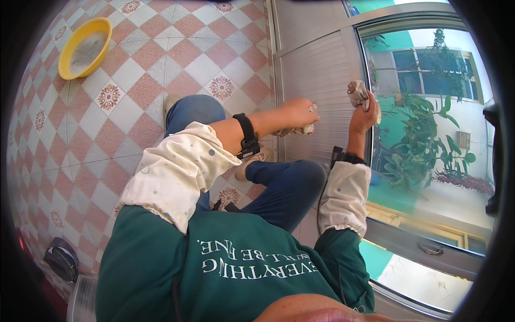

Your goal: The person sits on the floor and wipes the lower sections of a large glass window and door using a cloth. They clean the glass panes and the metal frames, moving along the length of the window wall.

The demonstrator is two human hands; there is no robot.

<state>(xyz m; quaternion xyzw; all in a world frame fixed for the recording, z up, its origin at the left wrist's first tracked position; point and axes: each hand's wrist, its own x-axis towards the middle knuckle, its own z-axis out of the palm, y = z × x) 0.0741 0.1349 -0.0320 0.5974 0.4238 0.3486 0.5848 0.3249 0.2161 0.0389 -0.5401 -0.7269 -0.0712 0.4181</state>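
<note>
My left hand [303,114] is closed around a crumpled, patterned cloth [295,131] in front of the ribbed lower panel [322,76] of a metal door. The hand is slightly blurred, and whether its cloth touches the panel I cannot tell. Farther right, my right hand [368,110] grips a bunched cream cloth [357,93] with a brown part at its end. This hand is by the door's frame, at the edge of the glass pane [418,133]. Cream sleeve covers and black wrist straps are on both forearms.
A yellow basin [105,48] holding cloudy, sudsy liquid stands on the tiled floor [132,76] at the upper left. A door handle [430,249] is at the lower right. Leafy plants [414,157] show through or in the glass. A dark item [61,259], perhaps a shoe, lies lower left.
</note>
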